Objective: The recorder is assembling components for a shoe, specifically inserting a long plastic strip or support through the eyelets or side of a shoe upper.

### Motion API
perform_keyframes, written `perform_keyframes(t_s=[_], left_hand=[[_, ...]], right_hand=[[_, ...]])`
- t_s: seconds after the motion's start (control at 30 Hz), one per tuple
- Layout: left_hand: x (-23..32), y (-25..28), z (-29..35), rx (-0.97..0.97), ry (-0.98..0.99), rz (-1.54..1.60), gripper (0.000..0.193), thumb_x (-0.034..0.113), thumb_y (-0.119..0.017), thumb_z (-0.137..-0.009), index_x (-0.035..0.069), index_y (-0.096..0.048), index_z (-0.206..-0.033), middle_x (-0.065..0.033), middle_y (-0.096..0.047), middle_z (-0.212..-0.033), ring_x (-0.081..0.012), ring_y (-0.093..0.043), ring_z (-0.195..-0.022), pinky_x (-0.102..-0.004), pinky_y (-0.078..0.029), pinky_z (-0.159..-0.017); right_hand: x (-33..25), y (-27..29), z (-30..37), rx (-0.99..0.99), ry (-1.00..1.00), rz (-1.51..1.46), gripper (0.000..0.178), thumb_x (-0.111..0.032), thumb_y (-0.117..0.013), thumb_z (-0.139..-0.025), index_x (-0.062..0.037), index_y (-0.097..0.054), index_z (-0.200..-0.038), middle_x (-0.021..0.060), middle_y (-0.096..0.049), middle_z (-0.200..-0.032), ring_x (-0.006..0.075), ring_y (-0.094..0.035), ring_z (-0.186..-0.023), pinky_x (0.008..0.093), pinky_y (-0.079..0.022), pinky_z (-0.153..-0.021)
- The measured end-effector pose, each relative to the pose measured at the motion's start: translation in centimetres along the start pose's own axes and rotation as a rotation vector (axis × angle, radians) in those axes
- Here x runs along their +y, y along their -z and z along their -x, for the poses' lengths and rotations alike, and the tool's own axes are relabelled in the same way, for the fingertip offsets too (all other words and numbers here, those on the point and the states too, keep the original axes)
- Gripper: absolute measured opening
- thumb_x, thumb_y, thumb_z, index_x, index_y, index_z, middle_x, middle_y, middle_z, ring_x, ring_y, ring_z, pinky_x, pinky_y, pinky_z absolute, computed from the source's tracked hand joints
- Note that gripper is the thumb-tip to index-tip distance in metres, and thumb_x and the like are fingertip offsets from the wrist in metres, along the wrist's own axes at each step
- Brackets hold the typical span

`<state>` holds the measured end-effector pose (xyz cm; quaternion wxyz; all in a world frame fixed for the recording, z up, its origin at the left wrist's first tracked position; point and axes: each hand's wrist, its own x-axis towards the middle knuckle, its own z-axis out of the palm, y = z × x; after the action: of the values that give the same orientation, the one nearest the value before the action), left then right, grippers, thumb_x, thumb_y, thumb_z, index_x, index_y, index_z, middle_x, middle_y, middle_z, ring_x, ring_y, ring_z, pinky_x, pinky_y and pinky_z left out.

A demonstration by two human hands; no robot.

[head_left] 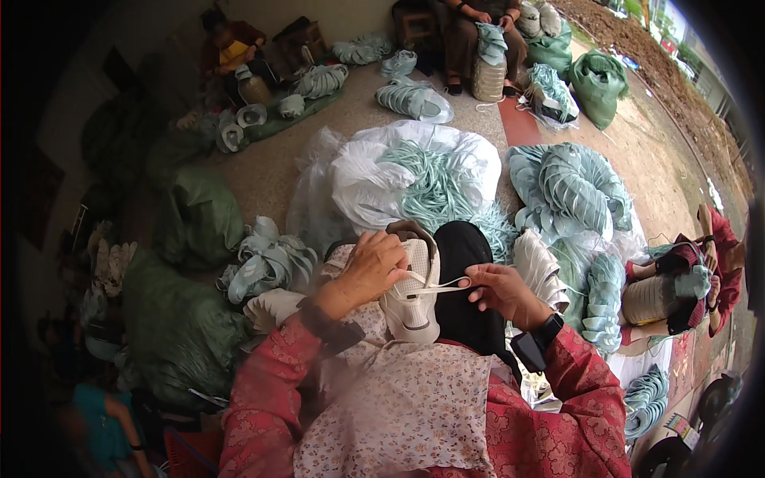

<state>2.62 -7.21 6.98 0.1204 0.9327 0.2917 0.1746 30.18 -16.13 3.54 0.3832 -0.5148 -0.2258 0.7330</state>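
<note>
The left sleeve (267,382), toward seven o'clock, and right sleeve (586,382), toward four, are red with a paler floral pattern. At six o'clock, a pale apron-like cloth (398,406) carries tiny brownish flowers. A dark left wristband (315,319) and black right wrist strap (550,325) each bear a blocky dark piece.

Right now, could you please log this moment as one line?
left hand: at white shoe | right hand: pinching white lace | ahead: white plastic bag with pale green strands
</note>
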Motion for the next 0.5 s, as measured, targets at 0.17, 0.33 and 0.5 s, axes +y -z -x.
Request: perform_keyframes(t_s=[0.17,0.33,0.5], left_hand=[[0.1,0.2,-0.8,0.024,-0.081,-0.015,0.02,0.02,-0.072,-0.078,0.009,-0.056,-0.083,-0.0049,-0.056,-0.083,-0.0239,-0.055,-0.087,-0.0365,-0.037,-0.087],[-0.2,0.0,-2.5,0.106,-0.174,-0.088,0.018,0.018,-0.07,-0.08,0.008,-0.056,-0.083,-0.0055,-0.055,-0.08,-0.0247,-0.056,-0.084,-0.0372,-0.039,-0.084],[-2.4,1.8,-5.9,0.307,-0.092,-0.311,0.017,0.017,-0.069,-0.079,0.008,-0.056,-0.084,-0.0053,-0.056,-0.079,-0.0257,-0.055,-0.082,-0.0384,-0.039,-0.081]], right_hand=[[-0.5,0.1,-2.1,0.106,0.373,0.455,0.021,-0.014,-0.062,-0.093,-0.0036,-0.061,-0.111,0.0063,-0.067,-0.091,0.0133,-0.064,-0.079,0.0256,-0.051,-0.067],[-0.4,-2.6,-5.8,0.017,1.029,0.684,0.023,-0.015,-0.064,-0.091,-0.0039,-0.063,-0.111,0.0096,-0.063,-0.112,0.0227,-0.06,-0.103,0.0326,-0.048,-0.088],[-0.4,-3.1,-7.5,-0.149,1.016,0.939,0.017,-0.017,-0.062,-0.092,-0.0053,-0.065,-0.104,0.0091,-0.06,-0.113,0.0269,-0.056,-0.108,0.035,-0.044,-0.095]])
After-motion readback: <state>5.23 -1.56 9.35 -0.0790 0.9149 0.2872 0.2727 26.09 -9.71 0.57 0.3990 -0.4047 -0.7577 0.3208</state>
